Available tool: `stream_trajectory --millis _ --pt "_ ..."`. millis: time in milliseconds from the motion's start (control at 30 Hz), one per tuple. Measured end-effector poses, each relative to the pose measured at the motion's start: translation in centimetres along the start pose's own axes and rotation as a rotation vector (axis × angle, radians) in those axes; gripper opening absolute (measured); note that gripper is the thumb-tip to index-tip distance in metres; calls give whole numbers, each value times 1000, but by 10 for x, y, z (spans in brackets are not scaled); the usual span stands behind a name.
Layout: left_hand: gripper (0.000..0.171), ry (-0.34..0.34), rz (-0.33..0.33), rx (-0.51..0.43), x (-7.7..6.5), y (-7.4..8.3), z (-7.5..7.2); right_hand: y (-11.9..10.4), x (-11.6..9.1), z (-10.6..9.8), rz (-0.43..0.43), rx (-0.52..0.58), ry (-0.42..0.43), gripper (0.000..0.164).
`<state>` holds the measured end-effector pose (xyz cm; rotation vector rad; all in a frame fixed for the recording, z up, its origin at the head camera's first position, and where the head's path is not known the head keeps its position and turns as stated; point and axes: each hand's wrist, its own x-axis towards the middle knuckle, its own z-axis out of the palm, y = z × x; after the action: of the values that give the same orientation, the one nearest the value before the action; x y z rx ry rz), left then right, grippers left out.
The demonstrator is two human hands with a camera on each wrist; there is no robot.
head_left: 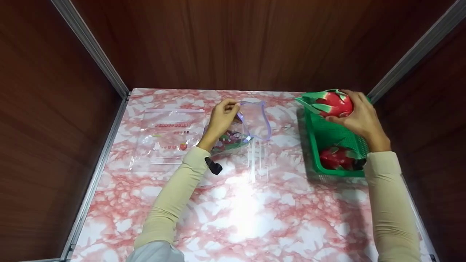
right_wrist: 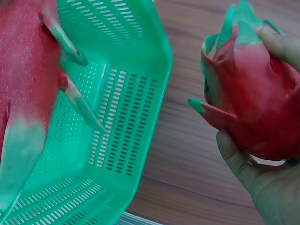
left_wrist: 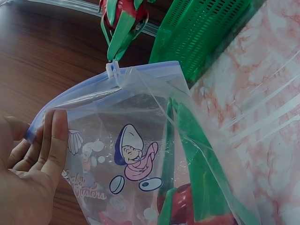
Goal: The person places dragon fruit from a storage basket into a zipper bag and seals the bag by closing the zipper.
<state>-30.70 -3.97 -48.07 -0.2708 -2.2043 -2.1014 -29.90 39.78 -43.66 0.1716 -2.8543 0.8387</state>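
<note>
My left hand [head_left: 222, 117] pinches the purple-trimmed rim of a clear zip bag [left_wrist: 136, 112], whose mouth gapes toward the right. Inside that bag lies a dragon fruit [left_wrist: 187, 201], its green leaf tips pointing up. Cartoon prints cover the bag's side in the left wrist view. Over the back of the green basket [head_left: 312, 142], my right hand [head_left: 366, 118] grips another red dragon fruit [right_wrist: 258, 93], with its leaves pointing left in the head view. One more dragon fruit [head_left: 336, 158] rests in the basket's near end.
A flat clear zip bag [head_left: 171, 142] with strawberry prints lies left of my left hand. Brown wood-grain panels [head_left: 233, 43] enclose the red-and-white marbled table [head_left: 291, 218] at the back and sides. The basket stands near the right panel.
</note>
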Motion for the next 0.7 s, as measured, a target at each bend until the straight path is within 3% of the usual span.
stream_trajectory --millis 333,700 --pt "21 15 -11 -36 1 0 2 -7 0 3 -60 18 44 94" --pt "20 23 -18 -56 2 1 4 -18 -3 4 -82 27 37 94"
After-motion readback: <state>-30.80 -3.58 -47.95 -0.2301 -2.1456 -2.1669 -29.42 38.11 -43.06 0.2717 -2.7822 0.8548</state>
